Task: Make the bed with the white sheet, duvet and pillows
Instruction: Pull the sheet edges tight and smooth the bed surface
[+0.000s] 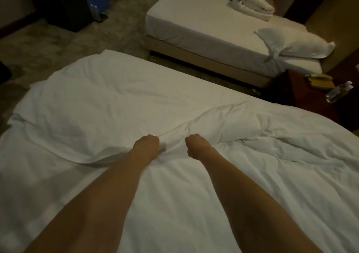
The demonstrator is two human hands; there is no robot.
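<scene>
Duvet [116, 101] is bunched mid-bed and gripped at a fold by both fists, left hand [146, 146] and right hand [196, 146], over the spread sheet [38, 184], so spreading is judged unfinished and the pillow [303, 45] unplaced.

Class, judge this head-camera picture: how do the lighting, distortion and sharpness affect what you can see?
Head view: dim, yellowish light, dark at the corners; wide-angle bending curves the duvet and the second bed; left hand and right hand gripping the duvet look soft, fingers indistinct; bottle on the nightstand catches faint glare.
</scene>
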